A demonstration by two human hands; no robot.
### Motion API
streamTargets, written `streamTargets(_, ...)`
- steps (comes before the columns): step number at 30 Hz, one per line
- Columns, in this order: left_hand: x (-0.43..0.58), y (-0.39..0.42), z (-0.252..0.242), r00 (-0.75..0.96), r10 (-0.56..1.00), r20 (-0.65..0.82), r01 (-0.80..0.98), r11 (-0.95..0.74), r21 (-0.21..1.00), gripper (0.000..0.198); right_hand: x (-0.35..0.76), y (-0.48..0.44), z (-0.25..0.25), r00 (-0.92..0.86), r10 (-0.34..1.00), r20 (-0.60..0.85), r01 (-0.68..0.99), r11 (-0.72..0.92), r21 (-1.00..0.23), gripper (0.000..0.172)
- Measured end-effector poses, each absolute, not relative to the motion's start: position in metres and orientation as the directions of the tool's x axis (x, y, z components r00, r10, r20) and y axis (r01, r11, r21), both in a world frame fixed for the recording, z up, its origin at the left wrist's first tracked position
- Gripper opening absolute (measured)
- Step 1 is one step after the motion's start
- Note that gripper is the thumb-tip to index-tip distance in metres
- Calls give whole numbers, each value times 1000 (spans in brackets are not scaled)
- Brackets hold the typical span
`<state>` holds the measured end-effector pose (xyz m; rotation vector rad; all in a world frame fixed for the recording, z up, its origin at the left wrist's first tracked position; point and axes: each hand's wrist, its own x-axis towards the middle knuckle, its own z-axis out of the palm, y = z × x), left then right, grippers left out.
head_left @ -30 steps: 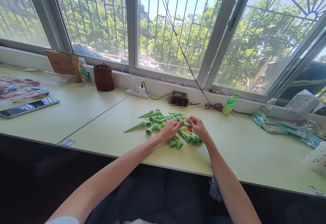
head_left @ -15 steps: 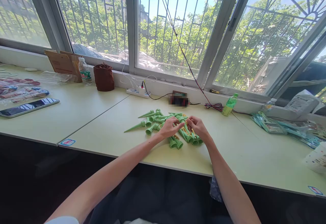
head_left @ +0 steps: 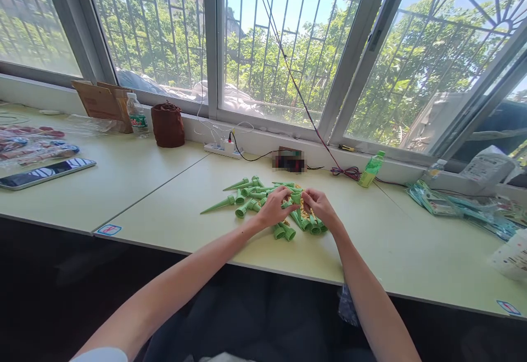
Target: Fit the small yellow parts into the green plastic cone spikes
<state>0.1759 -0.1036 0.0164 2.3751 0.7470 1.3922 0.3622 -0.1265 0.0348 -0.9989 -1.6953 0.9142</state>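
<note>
My left hand point(head_left: 275, 207) is closed round a green plastic watering spike point(head_left: 295, 198), its wide socket end facing my right hand. My right hand point(head_left: 319, 206) is pinched close beside that socket; whatever sits between its fingertips is too small to make out. Under and around both hands lies a loose heap of similar green spikes point(head_left: 218, 205), cone-shaped with hollow cup ends, some pointing left and some with cups toward me. Small yellow pieces point(head_left: 287, 221) are scattered among them, partly hidden by my hands.
On the pale table point(head_left: 164, 208) a phone point(head_left: 47, 174) and bagged items lie left. A brown pouch point(head_left: 168, 125), a water bottle point(head_left: 137, 115), a power strip point(head_left: 223, 149) and a green bottle point(head_left: 371, 169) line the window side. Teal packets point(head_left: 436, 200) lie right.
My left hand has turned slightly, and the socket of the green spike now shows between my hands. My right hand stays close to it. The surrounding heap looks the same.
</note>
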Motion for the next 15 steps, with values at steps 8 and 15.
streamTargets(8,176,-102,15,402,539,740,256,-843,474,28,363,-129,38,-236,905,353,174,397,-901,43)
streamTargets(15,177,-105,17,399,497,771,234,-868,438,29,364,-129,38,-250,905,343,175,391,-904,42)
